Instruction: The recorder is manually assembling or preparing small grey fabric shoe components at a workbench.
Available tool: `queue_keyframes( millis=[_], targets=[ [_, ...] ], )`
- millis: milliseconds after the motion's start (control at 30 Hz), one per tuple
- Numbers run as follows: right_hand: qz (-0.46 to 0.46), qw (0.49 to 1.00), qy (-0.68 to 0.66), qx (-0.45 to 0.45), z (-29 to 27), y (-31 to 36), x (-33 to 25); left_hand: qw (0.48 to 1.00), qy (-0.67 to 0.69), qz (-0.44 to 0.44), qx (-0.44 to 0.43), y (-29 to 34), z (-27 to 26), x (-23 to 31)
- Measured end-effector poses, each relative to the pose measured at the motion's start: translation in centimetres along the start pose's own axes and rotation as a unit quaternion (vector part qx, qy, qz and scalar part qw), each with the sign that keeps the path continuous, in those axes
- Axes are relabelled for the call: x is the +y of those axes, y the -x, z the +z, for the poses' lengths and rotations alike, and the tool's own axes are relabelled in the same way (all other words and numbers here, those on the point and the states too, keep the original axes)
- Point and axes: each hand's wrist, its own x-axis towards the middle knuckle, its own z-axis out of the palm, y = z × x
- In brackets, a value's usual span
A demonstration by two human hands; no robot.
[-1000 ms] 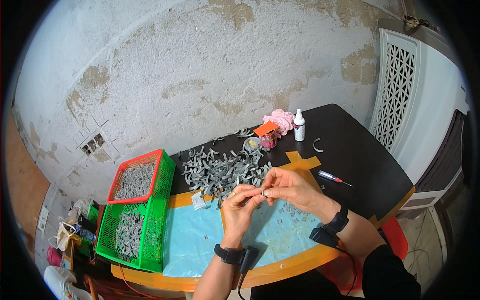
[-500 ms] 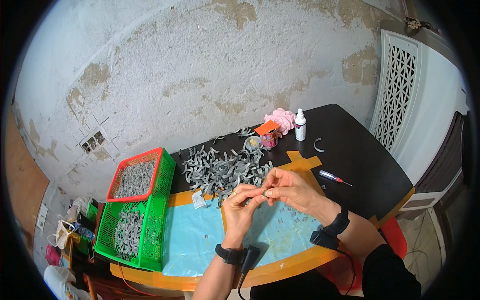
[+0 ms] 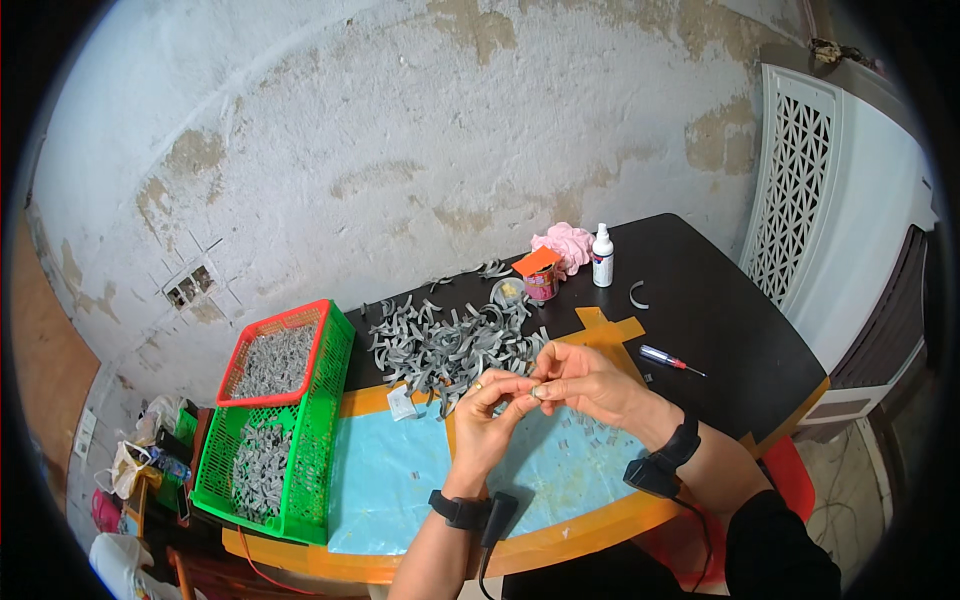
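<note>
My left hand [image 3: 488, 418] and my right hand [image 3: 592, 388] meet fingertip to fingertip over the blue sheet [image 3: 385, 485]. Between the pinched thumbs and fingers of both shows a bit of a small grey piece [image 3: 538, 392]; its full shape is hidden. Just beyond the hands lies a heap of grey curved strips [image 3: 450, 345]. Several tiny flat bits are scattered on the sheet beneath and beside my right hand. A small white packet [image 3: 402, 403] lies at the sheet's far edge, left of my hands.
At left, a red basket [image 3: 323, 345] of small grey pieces rests on a green basket [image 3: 338, 440] holding more. On the black table [image 3: 720, 300] are a screwdriver [image 3: 672, 360], a white spray bottle [image 3: 602, 258], a tin [image 3: 541, 286], pink cloth [image 3: 563, 243] and one curved strip [image 3: 637, 295].
The whole view has shifted very slightly. My fingertips have moved a little on the small grey piece; both hands stay pinched together in the same place.
</note>
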Motion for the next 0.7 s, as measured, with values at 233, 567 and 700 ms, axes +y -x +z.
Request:
queue_keyframes(
  millis=[233, 567, 700],
  targets=[
    [0.017, 1.0, -0.016, -0.004, -0.23, 0.0, 0.15, 0.997, -0.067, 0.018, -0.018, 0.03, -0.09, 0.33],
    [-0.048, 0.998, 0.048, -0.002, -0.29, -0.26, -0.3, 0.998, 0.05, -0.024, -0.004, -0.04, 0.03, -0.09],
    [-0.06, 0.992, 0.108, 0.005, -0.53, -0.19, -0.54, 0.998, 0.05, -0.041, -0.011, -0.09, -0.35, -0.2]
  ],
)
